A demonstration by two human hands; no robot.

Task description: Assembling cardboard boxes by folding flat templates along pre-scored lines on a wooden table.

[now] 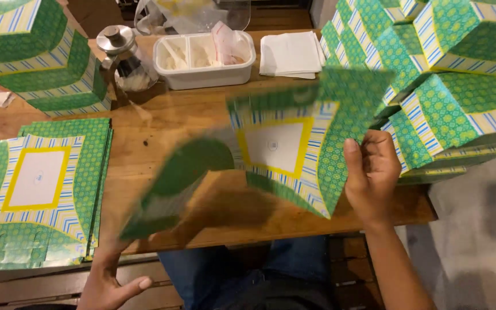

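Note:
A flat green, yellow and blue patterned cardboard box blank [271,149] hangs blurred in the air above the wooden table [167,115]. My right hand [371,175] grips its right edge, thumb on top. My left hand [110,284] sits low at the table's front edge, under the blank's left flap, fingers apart; I cannot see whether it touches the flap. A stack of the same flat blanks [38,189] lies on the left of the table.
Folded boxes of the same pattern are piled at the back left [41,57] and on the right [449,74]. A white two-part tub [205,57], a glass jar with metal lid [124,57] and white napkins [291,54] stand at the back.

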